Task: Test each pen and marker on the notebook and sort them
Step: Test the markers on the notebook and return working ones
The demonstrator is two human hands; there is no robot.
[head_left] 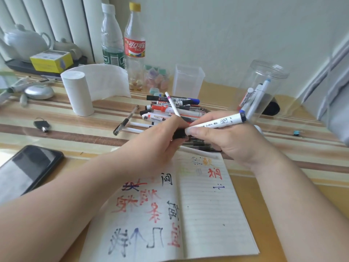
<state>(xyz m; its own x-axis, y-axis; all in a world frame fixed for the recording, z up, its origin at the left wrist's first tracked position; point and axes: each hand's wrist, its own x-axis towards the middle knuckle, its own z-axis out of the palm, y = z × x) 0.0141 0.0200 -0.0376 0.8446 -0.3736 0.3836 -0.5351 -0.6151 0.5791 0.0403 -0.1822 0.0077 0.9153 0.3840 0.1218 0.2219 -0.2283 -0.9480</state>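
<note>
Handling of the marker: the white marker [215,123] was judged light, stiff and smooth-barrelled, so a slip was thought likely under a loose pinch.
Position: it was held just right of the frame's centre, above the top edge of the notebook [207,205], tilted with its blue-banded end raised toward the right.
Right hand: the right hand [228,142] was wrapped round the barrel, the fingers curled and clamped on it and the thumb laid along the near end.
Left hand: the left hand [160,138] was closed on a black piece [178,133] at the marker's near end, taken to be the cap. A thin white pen [172,104] was also gripped in it, pointing up.
Best hold: mid-barrel was judged firmest, with the cap drawn straight along the axis.
Paper: the open pages, seen at lower centre, were already covered in red, black and blue test marks. They were judged soft, needing only light pressure.
Pile: the untested pens [166,111] were heaped behind the hands. Being round, they were judged prone to roll.
Jar: a clear jar [264,76] at upper right held several pens and was judged light and easily tipped.
</note>
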